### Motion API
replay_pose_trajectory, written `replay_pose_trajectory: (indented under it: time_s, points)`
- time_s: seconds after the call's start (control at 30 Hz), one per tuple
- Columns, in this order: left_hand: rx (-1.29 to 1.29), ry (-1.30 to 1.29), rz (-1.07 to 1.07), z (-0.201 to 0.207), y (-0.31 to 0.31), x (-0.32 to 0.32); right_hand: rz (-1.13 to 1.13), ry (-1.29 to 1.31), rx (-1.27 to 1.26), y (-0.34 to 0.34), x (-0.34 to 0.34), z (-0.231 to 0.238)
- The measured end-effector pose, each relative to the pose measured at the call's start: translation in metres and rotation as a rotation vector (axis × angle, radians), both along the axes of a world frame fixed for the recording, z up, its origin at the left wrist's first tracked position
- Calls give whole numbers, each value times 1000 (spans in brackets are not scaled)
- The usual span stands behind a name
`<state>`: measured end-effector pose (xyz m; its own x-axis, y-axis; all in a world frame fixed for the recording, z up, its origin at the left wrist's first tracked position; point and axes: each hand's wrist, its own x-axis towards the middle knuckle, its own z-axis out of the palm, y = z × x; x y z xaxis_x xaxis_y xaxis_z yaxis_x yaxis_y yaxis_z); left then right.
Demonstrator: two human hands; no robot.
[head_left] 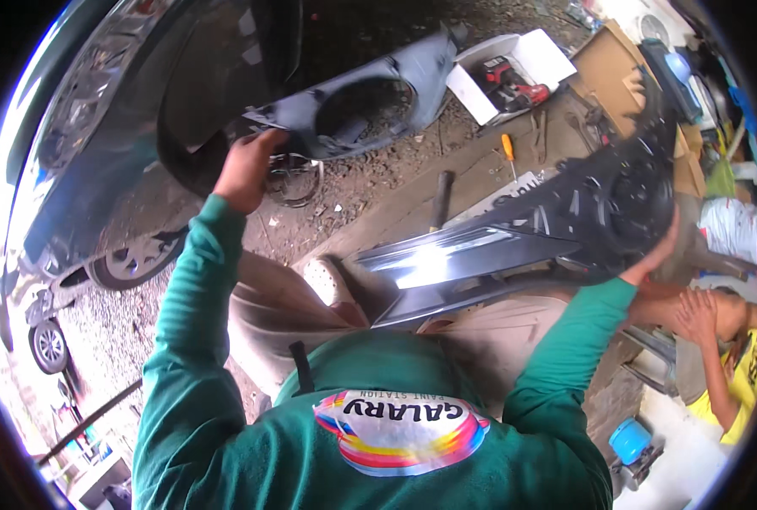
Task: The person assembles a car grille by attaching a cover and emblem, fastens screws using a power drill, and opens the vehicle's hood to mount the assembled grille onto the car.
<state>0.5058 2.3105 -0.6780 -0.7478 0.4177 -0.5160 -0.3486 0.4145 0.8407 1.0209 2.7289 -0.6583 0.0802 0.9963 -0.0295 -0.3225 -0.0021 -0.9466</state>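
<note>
My left hand is closed on the left end of a grey plastic car panel that has a large oval opening. The panel is raised over the dirt, beside the dark car. My right hand grips the right end of a long black plastic car part, its fingers partly hidden behind it. That part lies across above my right leg, tapering to the left, with a glossy strip catching bright light. Below the grey panel, a round emblem-like ring is visible on the ground.
A white box with a red power tool stands beyond. Near it lie an orange-handled screwdriver, a hammer and an open cardboard box. The car fills the left. Another person in yellow sits at right.
</note>
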Motion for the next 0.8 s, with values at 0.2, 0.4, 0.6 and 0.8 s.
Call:
replay_pose_trajectory:
  time_s: [0.2, 0.4, 0.6, 0.8]
  points:
    - [-299, -30, -363, -158, 0, 52, 66, 8, 11, -42, -23, 27]
    - [-591, 59, -702, -294, 28, 152, -13, 13, -41, -49, -46, 31]
    - [-584, 81, -849, -304, -40, 109, 92, 271, -211, -92, -122, 25]
    - [-277, 78, -1090, -107, -7, 11, 128, 322, -205, -119, -146, 29]
